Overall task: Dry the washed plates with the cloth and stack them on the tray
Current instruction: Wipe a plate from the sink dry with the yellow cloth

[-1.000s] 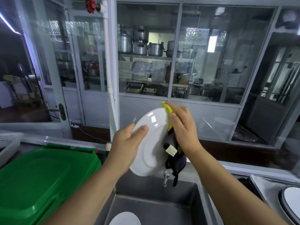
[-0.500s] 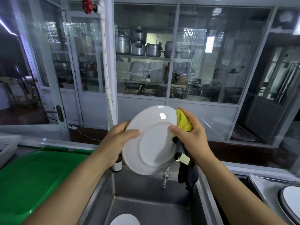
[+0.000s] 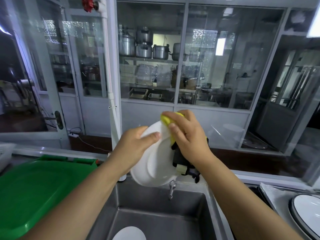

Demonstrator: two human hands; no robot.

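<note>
A green plastic lid (image 3: 34, 196) lies left of the steel sink (image 3: 155, 217); metal pots (image 3: 143, 47) stand shelved behind glass.

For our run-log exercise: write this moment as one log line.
step: drying | left hand: holds plate over sink | right hand: wipes with cloth | next plate: in sink

Tap (image 3: 171, 188) juts into open sink (image 3: 155, 217) below plate (image 3: 155, 163).
</note>
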